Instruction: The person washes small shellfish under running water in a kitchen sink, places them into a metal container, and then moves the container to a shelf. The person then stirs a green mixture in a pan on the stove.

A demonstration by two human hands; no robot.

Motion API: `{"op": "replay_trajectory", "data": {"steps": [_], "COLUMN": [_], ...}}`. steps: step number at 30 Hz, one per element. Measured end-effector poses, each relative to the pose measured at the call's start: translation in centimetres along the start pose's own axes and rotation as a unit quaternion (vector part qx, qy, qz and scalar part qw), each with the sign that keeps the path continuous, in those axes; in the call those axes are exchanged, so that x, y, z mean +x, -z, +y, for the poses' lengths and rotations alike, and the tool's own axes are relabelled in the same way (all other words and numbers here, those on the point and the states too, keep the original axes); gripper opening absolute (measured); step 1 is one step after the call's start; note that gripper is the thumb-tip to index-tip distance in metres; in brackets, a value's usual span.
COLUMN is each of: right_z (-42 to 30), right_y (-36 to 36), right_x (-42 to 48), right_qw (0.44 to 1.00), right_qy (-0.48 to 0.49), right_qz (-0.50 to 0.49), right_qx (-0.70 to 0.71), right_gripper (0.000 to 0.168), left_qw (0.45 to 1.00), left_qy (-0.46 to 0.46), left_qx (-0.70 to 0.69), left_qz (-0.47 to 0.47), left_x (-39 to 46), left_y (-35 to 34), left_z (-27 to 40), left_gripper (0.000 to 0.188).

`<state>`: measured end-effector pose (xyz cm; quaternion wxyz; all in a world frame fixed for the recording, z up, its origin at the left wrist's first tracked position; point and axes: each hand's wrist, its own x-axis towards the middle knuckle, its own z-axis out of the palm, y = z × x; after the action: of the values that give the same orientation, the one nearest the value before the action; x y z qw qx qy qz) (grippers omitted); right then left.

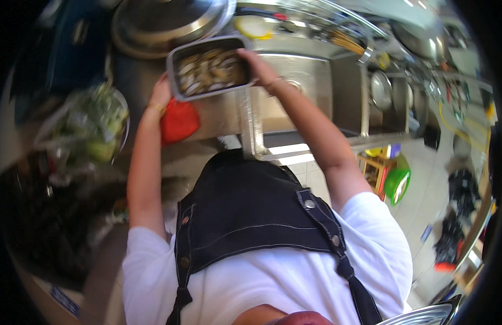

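A rectangular food container (210,96) with a grey rim is held up between both hands, over the metal counter and the near corner of the sink. Inside lie many brown and whitish food pieces (208,71); blur hides whether they are shellfish or something else. My left hand (161,90) grips its left end. Around the right end is my right hand (257,69), its thumb over the rim. Just below the container, by my left wrist, rests a red item (180,122), perhaps a bag or cloth.
A large lidded metal pot (141,44) stands behind the container. The stainless sink (306,79) lies to the right, with chopsticks (346,42) in a holder behind it. At left is a bowl (123,105) with bagged green vegetables (92,126). A green basin (397,185) stands lower right.
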<state>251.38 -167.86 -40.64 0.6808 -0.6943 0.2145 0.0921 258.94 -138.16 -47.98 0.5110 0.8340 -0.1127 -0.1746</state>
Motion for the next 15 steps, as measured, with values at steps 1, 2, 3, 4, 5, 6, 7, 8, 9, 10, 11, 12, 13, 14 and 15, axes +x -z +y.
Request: {"op": "replay_trajectory", "data": {"steps": [1, 2, 3, 4, 5, 6, 7, 8, 9, 10, 11, 12, 13, 14, 15], "right_z": [0.7, 0.9, 2.5, 2.8, 3.6, 0.5, 1.4, 2.6, 2.5, 2.6, 2.9, 2.2, 1.1, 2.0, 2.3], "right_y": [0.3, 0.2, 0.2, -0.5, -0.4, -1.0, -0.6, -0.5, -0.8, -0.3, 0.1, 0.1, -0.3, 0.7, 0.7], "right_x": [0.1, 0.2, 1.7, 2.2, 2.4, 0.1, 0.3, 0.8, 0.8, 0.3, -0.5, -1.3, -2.4, -3.5, -3.9], "right_qw": [0.999, 0.998, 0.993, 0.992, 0.991, 0.994, 0.995, 0.996, 0.994, 0.989, 0.986, 0.977, 0.982, 0.986, 0.957], "right_qy": [0.003, 0.011, 0.101, 0.120, 0.133, 0.078, 0.085, 0.082, 0.084, 0.078, 0.074, 0.084, 0.083, 0.064, 0.135], "right_qz": [-0.020, -0.034, -0.024, -0.018, 0.002, -0.039, -0.012, 0.026, 0.035, 0.059, 0.066, 0.061, 0.034, 0.045, 0.059], "right_qx": [0.025, 0.047, 0.063, 0.030, -0.001, 0.059, 0.048, -0.020, -0.066, -0.111, -0.132, -0.188, -0.165, -0.145, -0.251], "right_gripper": [0.069, 0.068, 0.074, 0.072, 0.070, 0.067, 0.063, 0.060, 0.058, 0.057, 0.057, 0.058, 0.055, 0.050, 0.047], "left_qw": [0.989, 0.975, 0.996, 0.987, 0.987, 0.986, 0.985, 0.984, 0.976, 0.960, 0.975, 0.946, 0.912, 0.831, 0.834], "left_qy": [0.107, 0.142, 0.054, 0.063, 0.036, 0.013, -0.007, -0.024, 0.015, 0.057, 0.067, 0.136, 0.136, 0.208, 0.178], "left_qx": [-0.102, -0.172, -0.073, -0.137, -0.139, -0.142, -0.145, -0.146, -0.201, -0.256, -0.193, -0.281, -0.381, -0.497, -0.497], "left_qz": [0.013, 0.014, -0.022, -0.047, -0.071, -0.085, -0.093, -0.098, -0.087, -0.093, -0.093, -0.085, -0.062, -0.141, -0.158], "left_x": [-0.4, -0.6, 0.6, 1.8, 2.3, 2.3, 2.6, 2.7, 2.8, 2.9, 2.1, 1.6, 1.1, 0.3, -0.1], "left_y": [-1.0, -1.3, -0.8, -0.2, -0.7, -0.6, -1.2, -1.4, -0.9, -1.4, -1.6, -1.3, -1.0, -2.1, -1.8], "left_z": [2.5, 3.1, -1.1, -5.3, -6.0, -7.0, -6.5, -5.9, -6.9, -5.3, -3.9, -4.3, -6.2, -2.6, -3.3], "left_gripper": [0.035, 0.034, 0.030, 0.029, 0.029, 0.028, 0.027, 0.026, 0.026, 0.025, 0.024, 0.028, 0.034, 0.040, 0.042]}}
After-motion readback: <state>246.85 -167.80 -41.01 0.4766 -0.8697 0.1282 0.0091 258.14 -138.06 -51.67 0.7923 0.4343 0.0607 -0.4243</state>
